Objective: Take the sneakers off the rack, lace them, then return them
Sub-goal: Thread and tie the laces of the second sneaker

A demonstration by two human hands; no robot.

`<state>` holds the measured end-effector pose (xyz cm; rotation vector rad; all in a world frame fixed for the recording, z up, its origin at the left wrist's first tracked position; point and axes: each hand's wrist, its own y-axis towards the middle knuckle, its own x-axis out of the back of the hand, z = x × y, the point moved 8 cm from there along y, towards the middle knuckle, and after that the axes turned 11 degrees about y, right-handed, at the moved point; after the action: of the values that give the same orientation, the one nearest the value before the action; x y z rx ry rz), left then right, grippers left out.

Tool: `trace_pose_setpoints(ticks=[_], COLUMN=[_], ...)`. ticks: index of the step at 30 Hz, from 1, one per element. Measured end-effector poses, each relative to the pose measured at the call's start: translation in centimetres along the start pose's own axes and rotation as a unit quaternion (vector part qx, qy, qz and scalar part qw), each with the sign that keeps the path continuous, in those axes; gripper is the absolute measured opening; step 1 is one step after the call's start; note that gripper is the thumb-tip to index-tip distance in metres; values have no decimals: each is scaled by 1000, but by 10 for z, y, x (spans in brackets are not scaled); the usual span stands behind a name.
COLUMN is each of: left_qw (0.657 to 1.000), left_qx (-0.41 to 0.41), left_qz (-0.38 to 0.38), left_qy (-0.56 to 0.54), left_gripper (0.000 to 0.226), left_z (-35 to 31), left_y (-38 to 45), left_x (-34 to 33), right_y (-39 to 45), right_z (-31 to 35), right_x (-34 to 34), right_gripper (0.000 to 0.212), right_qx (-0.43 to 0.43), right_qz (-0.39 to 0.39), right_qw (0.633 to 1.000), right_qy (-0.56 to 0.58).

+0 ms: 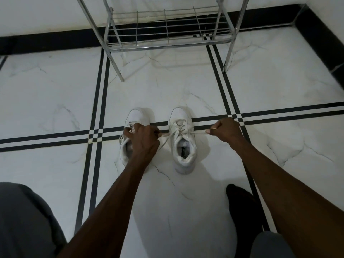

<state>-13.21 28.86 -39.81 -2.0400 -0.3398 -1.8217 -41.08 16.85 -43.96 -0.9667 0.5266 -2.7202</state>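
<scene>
Two white sneakers stand side by side on the tiled floor, toes pointing away from me. My left hand (144, 137) covers the middle of the left sneaker (136, 116) and pinches one end of the right sneaker's lace (164, 135). On the other side of the right sneaker (183, 140), my right hand (226, 129) pinches the other lace end. Both ends are pulled taut sideways across that shoe. The metal shoe rack (167, 40) stands beyond the shoes against the wall, its lower shelf bare.
White marble floor tiles with black double stripes lie all around. A black skirting runs along the wall at the back and right. My grey-clad knees sit at the bottom left and bottom right, and a black-socked foot (242, 205) rests near the right sneaker's heel.
</scene>
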Motion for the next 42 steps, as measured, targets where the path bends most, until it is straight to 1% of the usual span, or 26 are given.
trace_pose_setpoints(ticks=[1,2,3,5,7,9,11,13,15,16,19,21,24,26,28,30,32,33,34,35,37,38,39,40,42], left_qw=[1000,1000,999,997,992,992,992,988,987,989,998,996,994,994,995,997,996,995,992,989,985,984,984,983,980], left_qx=[-2,-5,-16,-55,-94,-99,-70,-39,-25,-22,-42,-66,-77,-77,-76,-69,-76,-89,-105,-119,-120,-109,-91,-66,-4], left_qz=[-4,-11,-14,2,28,33,39,38,26,15,-28,-45,-60,-52,-43,-35,-37,-43,-50,-60,-86,-103,-119,-135,-155], left_qy=[-10,-18,-29,-57,-77,-75,-101,-142,-158,-143,-25,26,51,54,44,24,-1,-18,-39,-60,-87,-92,-98,-104,-121], left_gripper=[26,27,27,33,34,34,33,22,16,15,16,17,18,26,28,25,18,14,12,10,13,18,23,28,39], left_z=[-5,-13,-22,-38,-45,-40,-31,-26,-26,-27,-37,-41,-40,-41,-41,-38,-37,-38,-39,-38,-28,-19,-10,2,30], left_y=[-1,-3,-2,1,6,13,18,15,10,8,-1,-4,-4,-4,-5,-3,-1,0,2,3,5,5,6,7,8], left_x=[2,5,5,-2,-19,-39,-49,-44,-34,-30,-14,-10,-13,-12,-12,-13,-14,-13,-11,-9,-1,3,8,12,19], right_y=[-2,-6,-8,-13,-19,-22,-27,-29,-31,-31,-35,-40,-41,-42,-39,-34,-26,-23,-20,-18,-21,-26,-34,-41,-49], right_z=[10,24,37,56,62,60,57,53,51,51,57,59,57,56,53,48,43,40,38,35,27,19,13,7,6], right_x=[0,-2,-7,-25,-45,-56,-57,-55,-53,-54,-54,-55,-55,-56,-57,-58,-60,-59,-56,-53,-46,-46,-48,-52,-63], right_gripper=[34,32,37,46,41,26,13,1,13,14,10,13,17,16,13,11,9,5,7,19,54,71,83,89,88], right_qx=[32,69,113,180,193,198,209,221,226,235,284,307,315,317,303,265,225,200,172,139,42,-20,-72,-104,-112], right_qz=[18,43,73,137,176,168,133,102,88,82,48,28,16,8,6,20,57,81,110,141,214,253,293,328,360], right_qw=[999,996,989,974,965,965,969,969,969,967,948,937,933,931,935,952,967,973,977,979,976,966,952,938,925], right_qy=[25,42,53,23,-19,-26,-27,-36,-38,-50,-134,-162,-175,-182,-181,-154,-103,-81,-61,-42,13,41,52,48,45])
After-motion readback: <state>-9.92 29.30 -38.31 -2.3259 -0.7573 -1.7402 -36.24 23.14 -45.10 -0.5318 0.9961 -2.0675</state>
